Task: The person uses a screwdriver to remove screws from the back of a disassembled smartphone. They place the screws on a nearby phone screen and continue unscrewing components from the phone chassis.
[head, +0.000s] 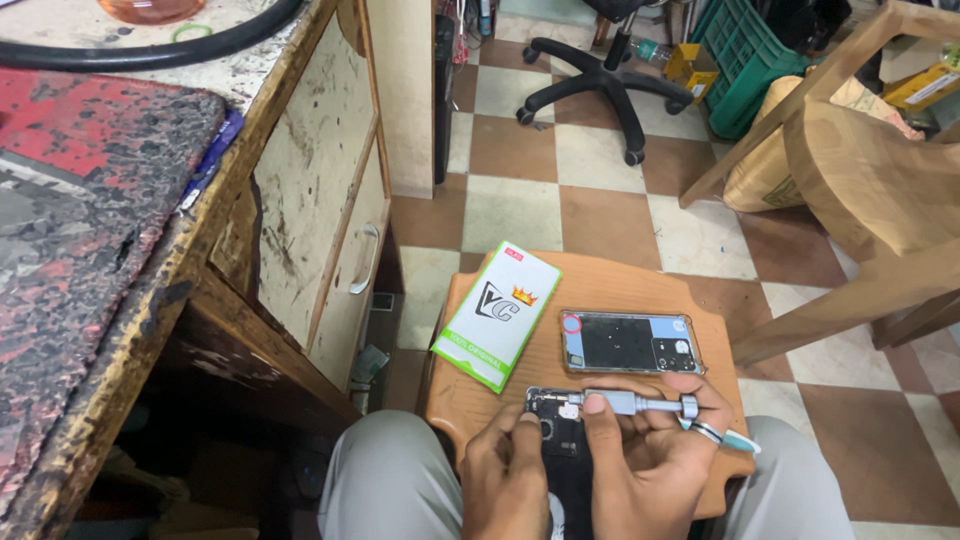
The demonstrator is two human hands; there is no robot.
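Brown and cream checkered floor tiles (600, 215) are seen beneath a small rounded wooden stool (640, 285), which serves as the worktop between the person's knees. To the left, a scuffed wooden desk with a pale drawer front (320, 200) is seen, its top covered by a worn red and black mat (90, 200). Further back a black swivel chair base (610, 85) and a green plastic crate (745, 60) are visible, and a light wooden chair (860, 170) is placed at the right.

On the stool, an opened black smartphone (565, 440) with its back removed is laid at the near edge. It is steadied by the left hand (505, 480), whose fingers are curled down onto the phone's left side. A silver metal screwdriver (630, 403) is gripped by the right hand (645, 455), fingers closed around its handle, with the thumb pressed near the tip over the phone's upper part. A ring is worn on one finger of the right hand.

Just beyond the hands, a clear phone case with a dark and pale blue panel (630, 342) is laid flat. To its left, a white and green rectangular packet (497, 315) is rested at an angle, overhanging the stool's left edge.
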